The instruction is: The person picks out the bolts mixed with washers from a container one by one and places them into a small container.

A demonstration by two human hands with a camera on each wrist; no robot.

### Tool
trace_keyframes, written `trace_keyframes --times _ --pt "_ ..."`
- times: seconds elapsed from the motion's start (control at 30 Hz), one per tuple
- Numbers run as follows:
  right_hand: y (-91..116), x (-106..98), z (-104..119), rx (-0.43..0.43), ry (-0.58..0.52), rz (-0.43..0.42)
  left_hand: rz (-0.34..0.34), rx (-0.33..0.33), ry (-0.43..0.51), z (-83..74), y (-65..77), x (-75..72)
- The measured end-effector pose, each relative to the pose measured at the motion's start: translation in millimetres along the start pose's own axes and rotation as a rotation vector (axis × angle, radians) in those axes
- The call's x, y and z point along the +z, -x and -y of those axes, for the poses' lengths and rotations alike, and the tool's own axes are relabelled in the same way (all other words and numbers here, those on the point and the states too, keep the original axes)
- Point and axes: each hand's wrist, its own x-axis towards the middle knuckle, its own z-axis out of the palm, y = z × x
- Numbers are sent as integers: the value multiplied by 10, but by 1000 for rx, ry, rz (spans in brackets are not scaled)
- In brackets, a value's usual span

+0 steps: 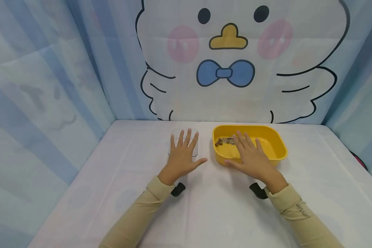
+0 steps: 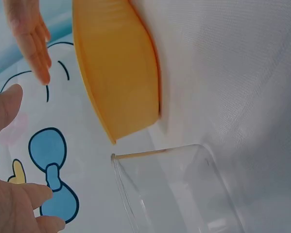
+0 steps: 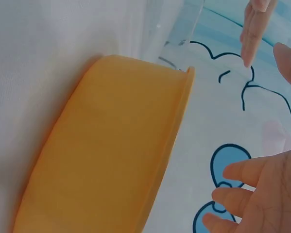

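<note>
My left hand (image 1: 182, 159) is held with fingers straight and spread, in front of and partly over a clear plastic box (image 2: 179, 189). My right hand (image 1: 253, 160) has its fingers spread too, and it hides part of a yellow basin (image 1: 274, 143) in the head view. Neither hand holds anything. Inside the basin, at its left end, lie several small metal pieces (image 1: 224, 140), some ring-shaped; my right fingers cover some of them. The left wrist view shows the clear box standing apart from the basin, with a narrow gap between them.
A white cloth covers the table (image 1: 210, 213). Behind it hangs a curtain (image 1: 226, 103) printed with a cartoon face and a blue bow tie. Another striped curtain (image 1: 43, 103) closes off the left side. A dark cord (image 1: 359, 160) shows at the right edge.
</note>
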Motion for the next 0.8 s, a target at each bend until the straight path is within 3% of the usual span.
trace_keyframes --times 0.23,0.43,0.6,0.8 --pt "-13 -83 -58 -10 18 -6 2 35 -1 61 -28 -14" --pt "-30 -188 -117 -33 18 2 -58 115 -13 153 -65 -42" --pt "-74 -293 -195 -37 -47 37 -103 137 1 241 -101 -88" --pt "-131 -449 -316 -41 -142 53 -185 123 131 377 -133 -127"
